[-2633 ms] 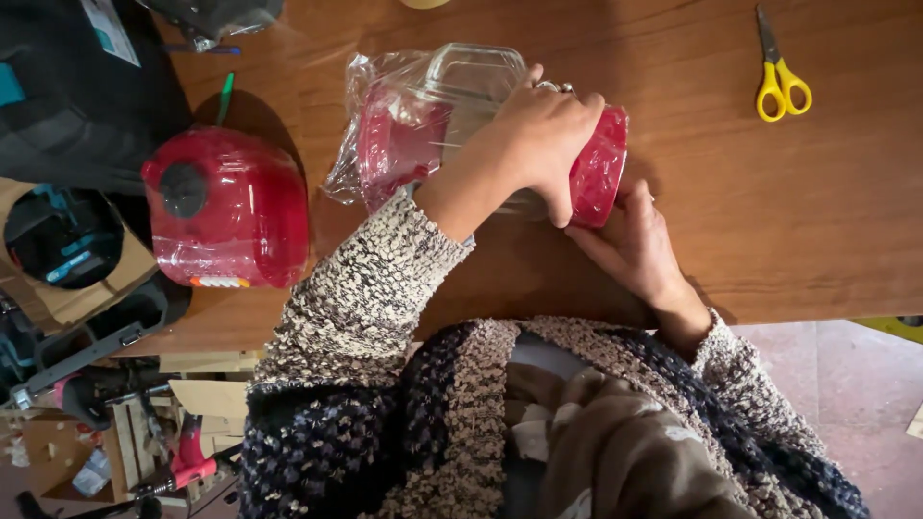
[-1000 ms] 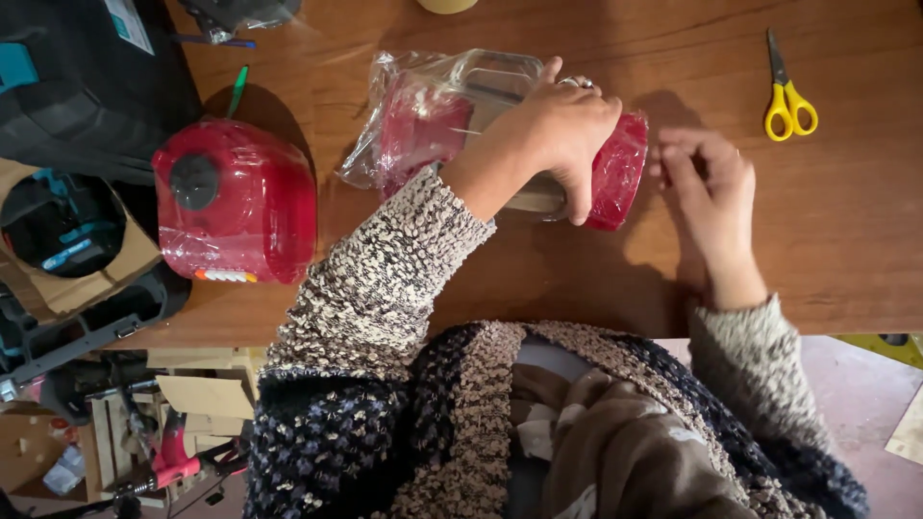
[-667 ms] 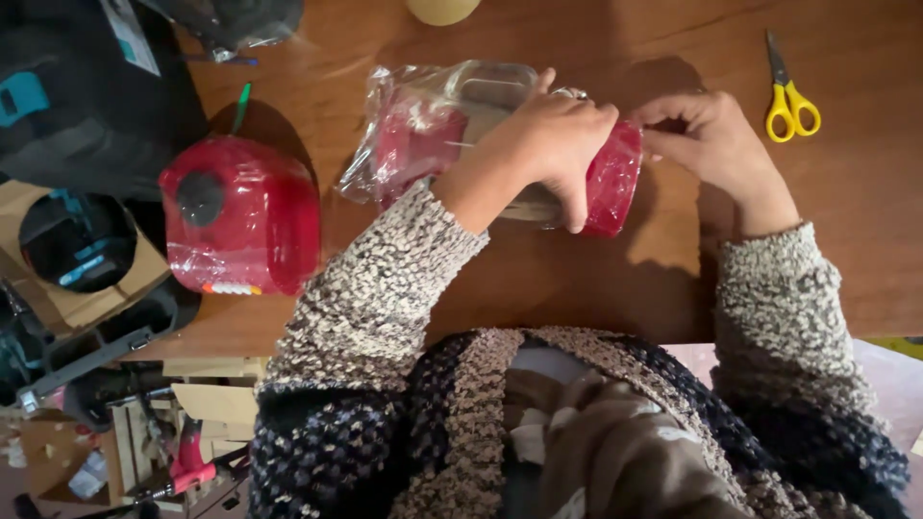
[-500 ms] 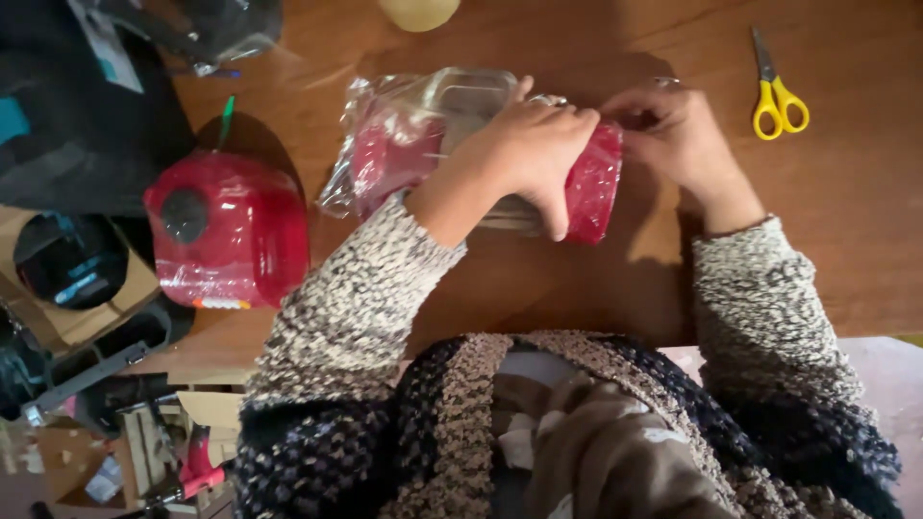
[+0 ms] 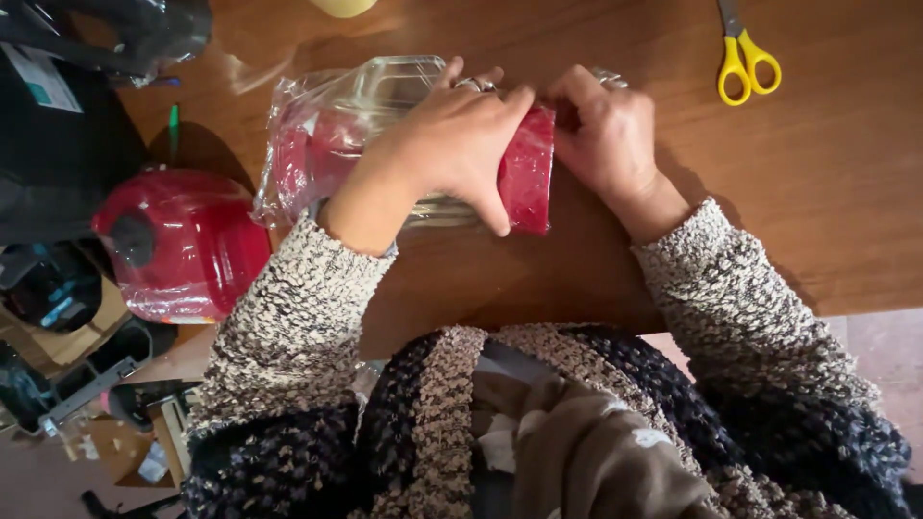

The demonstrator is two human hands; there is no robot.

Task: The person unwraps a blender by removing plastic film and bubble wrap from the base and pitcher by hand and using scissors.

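- The left hand (image 5: pixel 460 144) lies flat over the top of a red box (image 5: pixel 413 144). Its fingers curl down over the far side, and its thumb presses the near side. It grips the box.
- The left arm comes in from the lower left, bent, in a speckled sleeve.
- The right hand (image 5: pixel 608 135) touches the right end of the box. Its fingers are bent and pinch at that end.
- The right arm comes in from the lower right.
- The box lies on its side on the table (image 5: pixel 846 192), wrapped in a clear bag (image 5: pixel 317 125).
- A red jug (image 5: pixel 183 245) sits to the left, near the table edge.
- Yellow scissors (image 5: pixel 742 53) lie far off to the right.
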